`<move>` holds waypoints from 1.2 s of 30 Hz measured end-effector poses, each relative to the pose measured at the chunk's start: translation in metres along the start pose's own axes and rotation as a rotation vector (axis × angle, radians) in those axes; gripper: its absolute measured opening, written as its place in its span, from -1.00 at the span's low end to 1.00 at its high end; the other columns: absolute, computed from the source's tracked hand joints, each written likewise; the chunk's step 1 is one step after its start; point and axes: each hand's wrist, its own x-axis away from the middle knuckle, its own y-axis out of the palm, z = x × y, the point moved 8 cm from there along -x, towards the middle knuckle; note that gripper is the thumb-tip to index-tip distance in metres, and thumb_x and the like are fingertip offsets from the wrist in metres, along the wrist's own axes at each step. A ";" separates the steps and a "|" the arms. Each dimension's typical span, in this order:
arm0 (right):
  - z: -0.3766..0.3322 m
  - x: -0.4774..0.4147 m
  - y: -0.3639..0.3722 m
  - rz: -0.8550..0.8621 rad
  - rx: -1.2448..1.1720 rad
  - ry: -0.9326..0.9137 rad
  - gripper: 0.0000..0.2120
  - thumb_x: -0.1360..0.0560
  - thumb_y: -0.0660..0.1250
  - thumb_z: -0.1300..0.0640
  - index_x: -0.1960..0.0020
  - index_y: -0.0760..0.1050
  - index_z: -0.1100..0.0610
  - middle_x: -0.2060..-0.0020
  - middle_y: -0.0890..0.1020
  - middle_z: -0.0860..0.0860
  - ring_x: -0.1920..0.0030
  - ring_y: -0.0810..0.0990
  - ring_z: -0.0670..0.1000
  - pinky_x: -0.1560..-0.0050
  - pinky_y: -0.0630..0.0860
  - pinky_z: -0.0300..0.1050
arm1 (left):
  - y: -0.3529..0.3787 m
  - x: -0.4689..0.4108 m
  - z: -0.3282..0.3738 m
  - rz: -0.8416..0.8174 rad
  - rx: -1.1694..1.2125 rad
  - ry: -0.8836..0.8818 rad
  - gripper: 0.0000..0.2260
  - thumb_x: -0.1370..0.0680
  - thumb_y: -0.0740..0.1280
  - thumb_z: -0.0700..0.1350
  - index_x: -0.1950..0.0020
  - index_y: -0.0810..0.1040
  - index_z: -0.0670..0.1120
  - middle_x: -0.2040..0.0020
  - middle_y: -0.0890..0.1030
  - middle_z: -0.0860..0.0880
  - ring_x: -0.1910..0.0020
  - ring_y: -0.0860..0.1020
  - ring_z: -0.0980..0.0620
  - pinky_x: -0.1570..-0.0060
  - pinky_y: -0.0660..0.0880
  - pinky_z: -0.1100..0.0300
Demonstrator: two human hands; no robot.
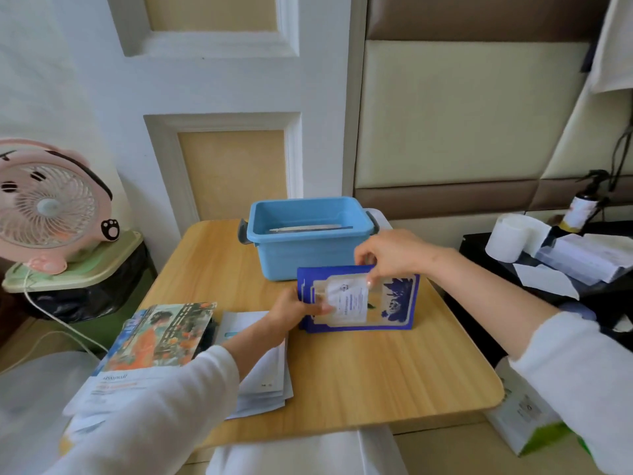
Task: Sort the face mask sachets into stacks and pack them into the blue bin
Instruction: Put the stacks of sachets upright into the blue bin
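A stack of dark blue face mask sachets (397,303) stands on its edge on the wooden table (359,382), just in front of the blue bin (308,255). My left hand (294,311) grips the stack's left side and my right hand (390,255) pinches its top edge. The bin sits at the table's far edge and something thin and flat lies inside it. A stack of white sachets (263,375) lies flat under my left forearm. Further left lies a pile of sachets with an orange and teal picture (161,337).
A pink desk fan (51,204) stands on a green-lidded bin at the left, with a white cable hanging down. At the right, a black surface holds a paper roll (510,236), a spray bottle (582,207) and loose papers. A white and green box (524,419) sits beside the table's near right corner.
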 end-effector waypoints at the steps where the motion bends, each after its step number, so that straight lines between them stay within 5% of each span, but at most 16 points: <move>1: 0.019 0.004 0.008 -0.010 -0.156 0.062 -0.76 -0.33 0.48 0.00 0.04 0.54 -0.05 0.11 0.63 -0.10 0.12 0.58 -0.07 0.13 0.54 -0.09 | 0.000 -0.001 -0.006 0.014 0.025 -0.013 -0.79 -0.40 0.47 -0.26 0.03 0.56 -0.05 0.05 0.67 -0.02 0.12 0.65 0.07 0.24 0.57 0.28; 5: 0.078 0.030 0.050 0.159 -1.103 0.231 -0.65 -0.34 0.50 0.24 -0.08 0.50 0.11 0.01 0.65 0.09 0.01 0.64 0.10 -0.02 0.57 0.01 | 0.001 -0.005 -0.012 0.026 0.082 -0.059 -0.75 -0.41 0.46 -0.23 -0.06 0.54 -0.10 0.02 0.66 -0.04 0.08 0.65 0.03 0.17 0.60 0.19; 9: 0.073 0.038 0.110 0.265 -1.624 0.374 -0.26 -0.13 0.62 0.14 -0.25 0.41 0.15 -0.04 0.65 0.16 0.01 0.65 0.16 0.00 0.59 0.11 | 0.008 -0.009 -0.012 0.022 0.151 -0.054 -0.58 -0.37 0.50 -0.26 -0.19 0.49 -0.16 -0.06 0.66 -0.10 0.00 0.65 -0.07 0.03 0.61 -0.01; 16: 0.062 0.040 0.093 0.609 -1.537 0.398 -0.62 -0.29 0.50 0.41 -0.01 0.51 0.12 0.12 0.69 0.02 0.13 0.68 -0.02 0.13 0.62 -0.13 | 0.005 -0.007 0.011 0.138 0.183 0.123 -0.66 -0.40 0.44 -0.34 -0.12 0.48 -0.12 -0.02 0.66 -0.08 0.04 0.65 -0.02 0.06 0.61 0.05; 21: 0.055 0.042 0.113 0.417 -1.365 0.377 -0.68 -0.31 0.47 0.43 -0.02 0.55 0.22 0.11 0.66 0.07 0.21 0.64 -0.13 0.04 0.59 -0.20 | 0.012 -0.008 -0.006 0.094 0.077 0.079 -0.59 -0.39 0.45 -0.35 -0.21 0.48 -0.19 -0.07 0.64 -0.09 0.03 0.62 0.08 0.19 0.56 0.36; 24: 0.063 0.040 0.107 0.487 -1.351 0.389 -0.67 -0.29 0.47 0.45 0.02 0.53 0.18 0.13 0.66 0.03 0.20 0.63 -0.17 0.17 0.53 -0.39 | 0.013 -0.011 -0.004 0.140 0.120 0.074 -0.61 -0.39 0.44 -0.36 -0.19 0.51 -0.22 -0.07 0.64 -0.10 -0.03 0.62 -0.01 0.09 0.56 0.27; 28: 0.075 0.035 0.106 0.446 -1.364 0.367 -0.63 -0.30 0.50 0.38 -0.06 0.55 0.17 0.06 0.68 0.04 0.05 0.65 -0.03 -0.01 0.56 -0.14 | 0.017 -0.018 0.006 0.093 0.089 0.087 -0.63 -0.39 0.45 -0.35 -0.17 0.52 -0.20 -0.05 0.65 -0.07 0.02 0.63 0.04 0.13 0.58 0.29; 32: 0.072 0.034 0.128 0.345 -1.332 0.413 -0.58 -0.28 0.52 0.37 -0.10 0.53 0.18 0.00 0.66 0.08 0.01 0.62 -0.02 0.07 0.54 -0.21 | 0.018 -0.021 -0.022 0.139 0.009 -0.051 -0.67 -0.36 0.50 -0.30 -0.09 0.56 -0.16 -0.06 0.65 -0.05 0.03 0.61 0.04 0.07 0.54 0.25; 36: 0.074 0.030 0.125 0.294 -1.311 0.381 -0.59 -0.28 0.53 0.34 -0.07 0.53 0.12 0.00 0.66 0.05 -0.02 0.62 -0.01 -0.06 0.55 -0.10 | 0.012 -0.026 -0.026 0.183 0.021 -0.096 -0.59 -0.32 0.53 -0.27 -0.14 0.54 -0.19 -0.06 0.65 -0.08 -0.03 0.62 -0.03 0.00 0.53 0.14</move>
